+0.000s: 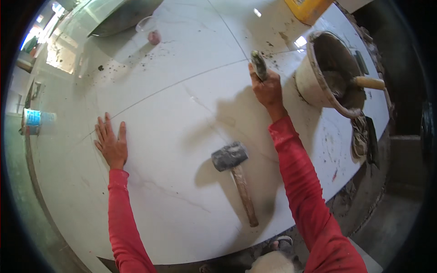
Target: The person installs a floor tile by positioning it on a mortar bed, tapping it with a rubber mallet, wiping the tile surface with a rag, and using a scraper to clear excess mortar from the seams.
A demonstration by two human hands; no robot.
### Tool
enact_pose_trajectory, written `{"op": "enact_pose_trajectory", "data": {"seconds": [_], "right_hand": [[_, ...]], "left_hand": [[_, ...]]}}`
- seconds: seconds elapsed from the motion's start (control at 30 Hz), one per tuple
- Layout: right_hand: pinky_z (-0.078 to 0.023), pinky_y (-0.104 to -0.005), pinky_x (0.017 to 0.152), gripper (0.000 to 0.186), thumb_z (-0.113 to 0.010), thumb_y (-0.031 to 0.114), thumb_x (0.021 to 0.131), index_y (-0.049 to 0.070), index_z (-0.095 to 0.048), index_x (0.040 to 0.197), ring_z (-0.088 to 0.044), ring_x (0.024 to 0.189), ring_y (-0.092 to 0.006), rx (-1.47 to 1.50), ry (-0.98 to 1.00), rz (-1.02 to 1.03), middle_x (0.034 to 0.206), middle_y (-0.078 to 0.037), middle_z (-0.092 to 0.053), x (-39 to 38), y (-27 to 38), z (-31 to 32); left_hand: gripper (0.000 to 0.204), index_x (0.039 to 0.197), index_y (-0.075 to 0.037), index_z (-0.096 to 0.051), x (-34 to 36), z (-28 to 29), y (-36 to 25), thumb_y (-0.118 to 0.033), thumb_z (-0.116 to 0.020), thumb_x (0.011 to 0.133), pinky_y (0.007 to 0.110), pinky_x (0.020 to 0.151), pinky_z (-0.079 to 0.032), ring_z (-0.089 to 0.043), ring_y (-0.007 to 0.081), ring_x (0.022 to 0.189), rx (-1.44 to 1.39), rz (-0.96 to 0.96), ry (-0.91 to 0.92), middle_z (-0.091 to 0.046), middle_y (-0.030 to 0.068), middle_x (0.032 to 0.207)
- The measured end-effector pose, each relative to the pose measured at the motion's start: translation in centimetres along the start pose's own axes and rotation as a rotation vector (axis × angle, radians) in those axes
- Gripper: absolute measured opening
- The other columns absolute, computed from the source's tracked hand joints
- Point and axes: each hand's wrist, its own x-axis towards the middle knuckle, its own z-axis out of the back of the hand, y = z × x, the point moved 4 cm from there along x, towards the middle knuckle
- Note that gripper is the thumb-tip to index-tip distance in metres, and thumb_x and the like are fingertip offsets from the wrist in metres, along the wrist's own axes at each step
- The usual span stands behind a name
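The dark elongated tool (pixel 258 65) is up near the far joint between the white tiles, gripped in the right hand (pixel 266 86), whose fingers wrap its lower part so that the upper end juts past the fist; the hidden end makes its exact kind hard to tell. That closed grip seems meant to keep it firm and upright. The left hand (pixel 111 145) holds nothing: it lies flat and spread on the tiled floor (pixel 173 136), well apart from the tool and lower to its left, probably to prop the leaning body. Nearer the person, between the forearms, a rubber mallet (pixel 230 156) lies untouched, its wooden handle pointing back toward the body, which would make it easy to pick up. Just right of the right hand stands a dirty bucket (pixel 312 86), a wooden handle (pixel 368 83) sticking out over its rim, presumably left there for quick reach. Farther out are a yellow container (pixel 309 10) beyond the bucket, a reddish lump (pixel 154 37) beside a clear cup (pixel 144 23), and a blue-banded tub (pixel 33 118) at far left.
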Motion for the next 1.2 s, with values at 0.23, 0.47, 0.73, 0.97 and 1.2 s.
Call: {"op": "enact_pose_trajectory", "data": {"seconds": [0.23, 0.47, 0.73, 0.97, 1.2], "right_hand": [[-0.041, -0.0406, 0.052, 0.035, -0.069, 0.027, 0.098, -0.002, -0.063, 0.078, -0.045, 0.051, -0.0203, -0.037, 0.013, 0.06, 0.058, -0.016, -0.052, -0.3, 0.1, -0.3], [-0.038, -0.0378, 0.051, 0.05, -0.066, 0.034, 0.102, 0.0, -0.055, 0.066, -0.044, 0.054, -0.0123, 0.138, 0.053, -0.25, 0.055, -0.001, -0.047, -0.2, -0.9, 1.1], [-0.037, -0.0272, 0.048, 0.033, -0.066, 0.03, 0.103, 0.007, -0.056, 0.081, -0.046, 0.052, -0.0064, 0.606, 0.002, -0.003, 0.06, 0.005, -0.048, -2.1, 10.6, 9.2], [-0.048, -0.0269, 0.052, 0.035, -0.072, 0.035, 0.098, 0.004, -0.059, 0.09, -0.066, 0.059, -0.0129, 0.391, 0.028, -0.056, 0.062, 0.001, -0.054, 2.2, 6.4, 6.3], [-0.044, -0.0305, 0.044, 0.045, -0.075, 0.039, 0.094, 0.007, -0.058, 0.068, -0.053, 0.045, -0.0103, 0.263, 0.12, -0.152, 0.054, 0.001, -0.054, 9.0, 5.3, -4.2]], "left_hand": [[0.073, 0.163, -0.029, -0.026, -0.6, 0.3, 1.3, -0.059, -0.05, 0.101, 0.063, 0.121, -0.014, -0.02, 0.0302, 0.156, -0.018, 0.01, 0.002, -0.022, 0.0049, 0.17], [0.072, 0.163, -0.03, -0.026, -0.8, 0.0, 0.9, -0.061, -0.046, 0.101, 0.061, 0.123, -0.011, -0.017, 0.0282, 0.157, -0.01, 0.053, 0.067, -0.021, 0.0029, 0.171], [0.071, 0.163, -0.032, -0.025, -1.2, 0.2, 1.3, -0.061, -0.046, 0.101, 0.058, 0.124, -0.01, -0.016, 0.0269, 0.157, -0.032, 0.05, 0.073, -0.02, 0.0034, 0.171], [0.071, 0.163, -0.033, -0.025, -1.2, 0.2, 0.3, -0.061, -0.046, 0.101, 0.058, 0.124, -0.01, -0.016, 0.0271, 0.157, -0.035, 0.059, 0.084, -0.02, 0.0033, 0.171], [0.071, 0.163, -0.032, -0.026, -1.4, 0.1, 1.0, -0.06, -0.047, 0.101, 0.059, 0.124, -0.012, -0.018, 0.0279, 0.157, -0.03, 0.047, 0.051, -0.021, 0.0032, 0.17]]}}
